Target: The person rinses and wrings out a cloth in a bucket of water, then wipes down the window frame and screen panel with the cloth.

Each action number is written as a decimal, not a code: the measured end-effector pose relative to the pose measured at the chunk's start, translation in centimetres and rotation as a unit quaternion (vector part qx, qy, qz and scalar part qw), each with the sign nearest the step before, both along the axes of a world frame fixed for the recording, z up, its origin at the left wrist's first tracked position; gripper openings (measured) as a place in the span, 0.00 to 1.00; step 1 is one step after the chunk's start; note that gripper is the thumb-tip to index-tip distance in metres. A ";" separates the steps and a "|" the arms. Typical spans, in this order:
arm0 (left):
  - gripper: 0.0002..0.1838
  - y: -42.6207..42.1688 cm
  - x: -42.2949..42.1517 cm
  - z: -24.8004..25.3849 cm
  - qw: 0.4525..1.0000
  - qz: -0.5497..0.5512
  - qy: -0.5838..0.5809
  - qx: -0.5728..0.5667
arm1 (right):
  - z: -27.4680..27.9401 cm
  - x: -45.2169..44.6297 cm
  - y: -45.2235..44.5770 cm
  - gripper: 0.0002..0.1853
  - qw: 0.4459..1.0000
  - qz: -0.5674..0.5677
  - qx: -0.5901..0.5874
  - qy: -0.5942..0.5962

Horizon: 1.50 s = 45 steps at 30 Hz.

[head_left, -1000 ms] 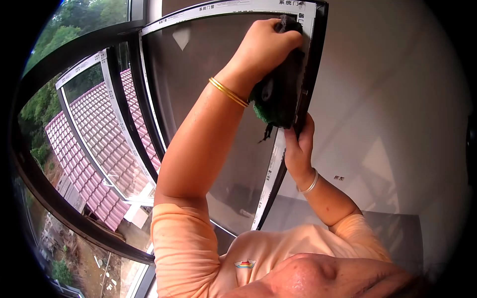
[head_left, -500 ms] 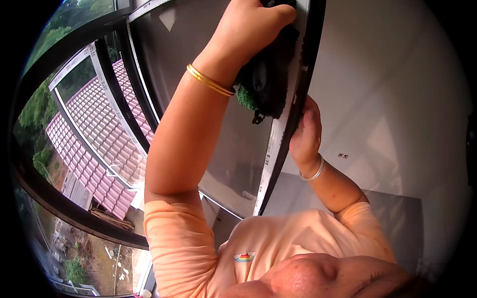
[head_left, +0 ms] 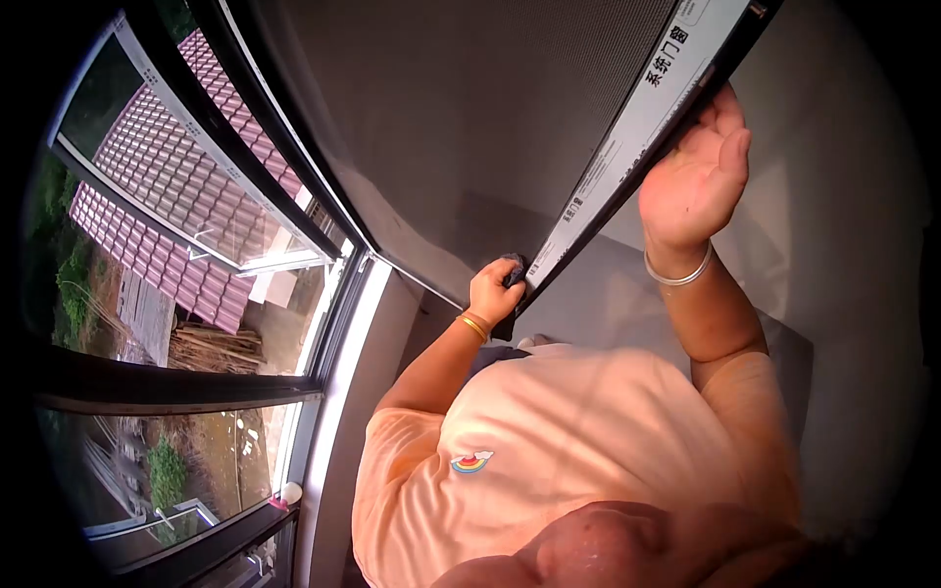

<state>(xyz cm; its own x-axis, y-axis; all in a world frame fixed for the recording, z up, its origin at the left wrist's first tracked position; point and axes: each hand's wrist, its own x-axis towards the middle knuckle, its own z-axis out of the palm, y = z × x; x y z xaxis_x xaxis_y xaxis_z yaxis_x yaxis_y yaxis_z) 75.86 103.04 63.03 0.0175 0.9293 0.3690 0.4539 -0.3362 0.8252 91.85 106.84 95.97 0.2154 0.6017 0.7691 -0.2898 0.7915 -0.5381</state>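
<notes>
My left hand (head_left: 495, 291) is low at the bottom corner of a screened window sash, its fingers closed around a dark cloth (head_left: 514, 267) that touches the frame. The sash's frame (head_left: 613, 162) slants across the view, with white printed film along it and a dark mesh panel (head_left: 421, 108) inside. My right hand (head_left: 694, 181) is higher up at the frame's outer edge, palm toward the camera and thumb free. Its fingertips rest against the edge and are partly hidden.
An open glazed sash (head_left: 167, 162) is at the left, with a tiled roof (head_left: 172, 255) and plants (head_left: 167, 470) outside. Dark window bars (head_left: 176, 384) cross the lower left. A pale wall (head_left: 833, 196) rises at the right.
My left hand has moved down along the frame with the cloth, from the upper part to the bottom corner. My right hand appears higher in view, its palm now turned to the camera. The view has shifted downward.
</notes>
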 end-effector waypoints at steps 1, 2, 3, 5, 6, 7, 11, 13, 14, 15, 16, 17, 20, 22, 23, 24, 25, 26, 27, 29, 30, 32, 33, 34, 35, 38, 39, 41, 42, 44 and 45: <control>0.16 0.0 -0.1 -2.8 0.999 0.012 0.016 -0.037 | -0.1 -0.2 0.4 0.39 1.000 -0.008 -0.002 0.005; 0.16 0.2 -0.1 -5.0 0.997 0.024 0.033 -0.071 | -0.3 -0.3 1.0 0.39 1.000 -0.015 0.001 0.009; 0.16 0.1 0.0 -6.1 0.991 0.037 0.044 -0.120 | -0.3 -0.3 1.0 0.39 1.000 -0.027 -0.006 0.007; 0.17 0.4 -0.2 -7.6 0.982 0.042 0.060 -0.172 | -0.5 -0.7 1.4 0.38 0.999 -0.048 -0.014 0.018; 0.17 0.4 -0.3 -8.1 0.981 0.037 0.068 -0.178 | -0.5 -0.8 1.5 0.37 0.998 -0.062 -0.005 0.006; 0.18 0.6 -0.4 -8.4 0.977 0.032 0.084 -0.192 | -0.6 -0.7 1.9 0.37 0.997 -0.074 0.002 -0.002; 0.18 0.8 -0.2 -7.7 0.961 0.040 0.068 -0.266 | -0.6 -1.0 2.0 0.36 0.995 -0.102 0.000 0.010; 0.18 0.7 -0.3 -6.5 0.966 0.051 0.014 -0.252 | -0.9 -1.0 2.1 0.35 0.996 -0.089 0.002 0.011; 0.18 0.8 -0.1 -5.7 0.970 0.057 -0.038 -0.234 | -0.9 -0.8 2.3 0.35 0.997 -0.082 0.006 0.013; 0.17 1.1 0.2 -3.8 0.977 0.082 -0.061 -0.187 | -1.0 -0.6 2.6 0.32 0.995 -0.102 0.012 0.007; 0.17 1.9 0.4 -2.5 0.981 0.092 -0.105 -0.134 | -1.1 -0.5 2.8 0.32 0.995 -0.100 0.010 0.007; 0.14 2.9 0.5 -0.1 0.978 0.099 -0.162 -0.091 | -1.1 -0.4 3.0 0.32 0.994 -0.103 0.027 -0.007; 0.11 4.4 -0.5 8.5 0.969 0.094 -0.225 0.022 | -1.2 -0.4 2.8 0.31 0.993 -0.109 0.038 -0.020; 0.13 4.9 -0.4 10.6 0.967 0.100 -0.178 0.151 | -1.0 -0.8 2.9 0.30 0.993 -0.112 0.037 -0.017; 0.14 4.6 0.2 10.8 0.968 0.088 -0.113 0.204 | -1.0 -1.0 2.8 0.30 0.993 -0.118 0.027 -0.001; 0.16 3.9 0.8 10.8 0.963 0.076 -0.048 0.255 | -1.1 -1.0 2.8 0.30 0.992 -0.125 0.016 0.014; 0.19 3.2 1.2 9.4 0.960 0.048 0.039 0.271 | -1.2 -0.8 2.8 0.30 0.992 -0.126 0.013 0.012; 0.19 2.9 1.4 7.8 0.963 0.053 0.027 0.263 | -1.3 -0.6 2.9 0.30 0.992 -0.129 0.010 0.011; 0.19 2.7 1.1 5.5 0.972 0.042 0.038 0.229 | -1.3 -0.6 3.0 0.30 0.991 -0.131 0.007 0.010; 0.19 2.3 0.5 -0.2 0.987 0.025 0.060 0.150 | -1.2 -0.9 3.0 0.29 0.990 -0.140 0.017 0.006; 0.18 1.9 0.2 -3.4 0.991 0.016 0.078 0.105 | -1.1 -1.1 3.0 0.29 0.989 -0.146 0.033 0.005; 0.19 1.0 -0.6 -10.2 0.987 -0.012 0.160 -0.027 | -0.7 -1.7 2.3 0.29 0.986 -0.164 0.001 0.012; 0.18 0.8 -0.9 -13.0 0.977 -0.025 0.200 -0.068 | -0.7 -1.9 2.3 0.30 0.982 -0.189 -0.009 0.016; 0.18 0.7 -1.1 -15.4 0.964 -0.037 0.239 -0.109 | -0.7 -2.5 1.9 0.31 0.979 -0.205 -0.015 0.006; 0.16 1.0 -1.2 -17.3 0.954 -0.047 0.253 -0.151 | -0.7 -3.0 1.5 0.32 0.975 -0.222 -0.020 -0.005; 0.15 2.2 -1.1 -19.3 0.952 -0.037 0.222 -0.207 | -2.0 0.0 1.8 0.28 0.998 0.024 0.052 -0.001; 0.15 2.6 -1.3 -18.1 0.942 -0.037 0.205 -0.264 | -1.9 -0.2 2.1 0.28 0.996 -0.068 0.056 -0.033; 0.15 2.6 -1.7 -16.1 0.939 -0.021 0.149 -0.308 | -2.2 -0.1 2.5 0.29 0.974 -0.191 0.066 -0.100; 0.16 2.9 -1.8 -15.7 0.934 -0.017 0.099 -0.342 | -2.3 0.2 2.7 0.29 0.960 -0.233 0.077 -0.132; 0.15 3.1 -1.7 -15.0 0.945 0.082 -0.066 -0.309 | -2.5 1.0 3.0 0.29 0.929 -0.297 0.101 -0.196; 0.15 3.7 -2.0 -13.2 0.930 0.147 -0.148 -0.302 | -2.5 1.4 3.3 0.30 0.909 -0.329 0.116 -0.227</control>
